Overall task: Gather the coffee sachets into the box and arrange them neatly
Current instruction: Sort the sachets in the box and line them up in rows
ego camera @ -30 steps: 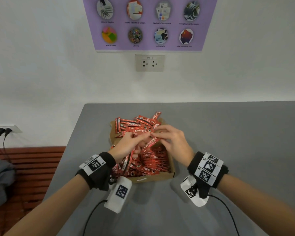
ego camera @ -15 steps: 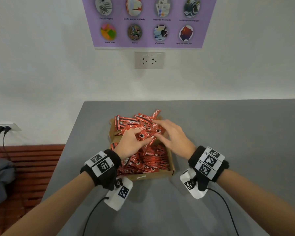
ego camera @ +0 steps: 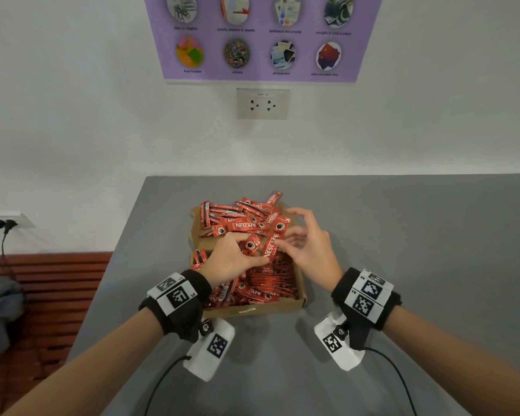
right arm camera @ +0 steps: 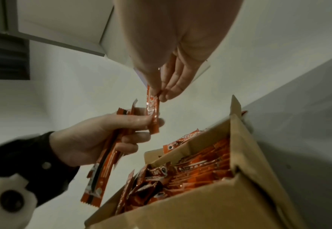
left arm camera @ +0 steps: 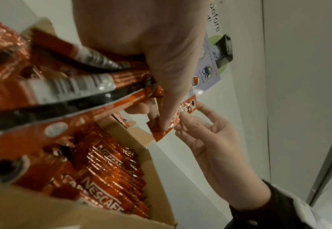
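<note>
Right hand (ego camera: 308, 250) pinches sachet (ego camera: 272, 246); left hand (ego camera: 230, 259) grips bundle (right arm camera: 104, 164).

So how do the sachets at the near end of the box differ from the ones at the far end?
The near sachets lie lined up in a tidy row below the box rim. The far sachets are heaped crosswise at mixed angles, some poking over the rim. Both are the same red sticks.
</note>
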The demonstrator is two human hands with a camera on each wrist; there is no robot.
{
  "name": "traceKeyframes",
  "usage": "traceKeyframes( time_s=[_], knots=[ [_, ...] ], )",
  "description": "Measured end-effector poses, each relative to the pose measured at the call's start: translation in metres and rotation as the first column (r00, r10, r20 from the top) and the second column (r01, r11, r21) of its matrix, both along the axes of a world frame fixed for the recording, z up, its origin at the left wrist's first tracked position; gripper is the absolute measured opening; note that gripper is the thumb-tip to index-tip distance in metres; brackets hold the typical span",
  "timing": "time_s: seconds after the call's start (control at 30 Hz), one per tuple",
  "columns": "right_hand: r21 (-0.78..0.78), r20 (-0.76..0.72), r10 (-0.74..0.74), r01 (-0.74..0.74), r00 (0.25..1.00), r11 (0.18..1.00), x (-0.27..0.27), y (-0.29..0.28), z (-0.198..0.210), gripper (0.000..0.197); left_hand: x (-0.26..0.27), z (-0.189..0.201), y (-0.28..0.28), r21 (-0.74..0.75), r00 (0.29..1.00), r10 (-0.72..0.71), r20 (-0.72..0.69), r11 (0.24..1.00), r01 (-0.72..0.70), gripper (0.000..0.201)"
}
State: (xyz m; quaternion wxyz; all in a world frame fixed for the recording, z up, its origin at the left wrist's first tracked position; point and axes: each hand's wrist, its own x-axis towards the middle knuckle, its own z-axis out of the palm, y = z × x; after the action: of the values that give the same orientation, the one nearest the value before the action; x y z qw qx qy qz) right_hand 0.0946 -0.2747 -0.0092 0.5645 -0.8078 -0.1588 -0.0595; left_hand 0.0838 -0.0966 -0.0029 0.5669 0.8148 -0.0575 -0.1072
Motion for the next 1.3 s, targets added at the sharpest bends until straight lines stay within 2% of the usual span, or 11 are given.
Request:
traceKeyframes(
  time_s=[0.1, 0.37, 0.47, 0.63, 0.7, 0.83, 0.93, 1.03, 1.1, 1.2, 1.3],
  knots=[
    [0.033, 0.009, 0.021, -0.021, 1.0, 0.999, 0.0, -0.002, -0.001, 0.051, -0.003, 0.001, -0.002, -0.044, 0.999, -0.022, -0.026, 0.999, 0.021, 0.013],
    [-0.074, 0.029, 0.09, -0.088, 0.996, 0.993, -0.007, -0.004, -0.005, 0.023, -0.007, 0.008, -0.005, -0.194, 0.998, 0.042, -0.037, 0.98, -0.048, 0.009],
    [-0.109, 0.036, 0.088, -0.083, 0.995, 0.991, -0.008, -0.003, -0.003, 0.023, -0.006, 0.007, -0.005, -0.203, 0.999, 0.029, -0.034, 0.979, -0.036, 0.008],
    [-0.017, 0.089, -0.017, 0.018, 0.996, 1.0, -0.005, -0.005, 0.006, 0.041, -0.005, 0.004, 0.001, -0.039, 0.997, -0.003, 0.077, 0.999, 0.006, 0.006],
    [-0.193, 0.133, 0.05, -0.023, 0.99, 0.981, 0.0, -0.01, 0.005, 0.04, -0.003, 0.003, 0.006, 0.054, 0.987, -0.033, 0.155, 0.998, 0.025, 0.011],
    [-0.512, 0.153, 0.259, -0.147, 0.954, 0.846, 0.0, -0.018, -0.005, 0.016, 0.003, 0.002, 0.014, 0.211, 0.966, -0.071, 0.25, 0.977, 0.017, 0.008],
    [-0.632, 0.132, 0.222, -0.091, 0.966, 0.77, -0.003, -0.02, -0.007, 0.019, 0.003, -0.001, 0.012, 0.376, 0.942, -0.118, 0.316, 0.927, -0.01, 0.014],
    [-0.576, 0.138, 0.03, 0.055, 0.99, 0.816, -0.002, -0.025, -0.006, 0.017, 0.003, -0.006, 0.012, 0.571, 0.949, -0.165, 0.27, 0.821, -0.02, 0.027],
    [-0.495, 0.11, -0.045, 0.094, 0.993, 0.864, -0.001, -0.027, -0.004, 0.013, 0.001, -0.009, 0.013, 0.626, 0.956, -0.217, 0.198, 0.778, 0.047, 0.03],
    [-0.412, -0.012, -0.021, 0.014, 1.0, 0.911, -0.005, -0.025, 0.0, 0.01, -0.004, -0.011, 0.007, 0.693, 0.935, -0.339, 0.106, 0.699, 0.175, 0.038],
    [-0.424, -0.051, 0.056, -0.073, 0.997, 0.903, -0.01, -0.018, -0.001, 0.008, -0.003, -0.014, 0.001, 0.746, 0.916, -0.397, 0.061, 0.628, 0.222, 0.051]
  ],
)
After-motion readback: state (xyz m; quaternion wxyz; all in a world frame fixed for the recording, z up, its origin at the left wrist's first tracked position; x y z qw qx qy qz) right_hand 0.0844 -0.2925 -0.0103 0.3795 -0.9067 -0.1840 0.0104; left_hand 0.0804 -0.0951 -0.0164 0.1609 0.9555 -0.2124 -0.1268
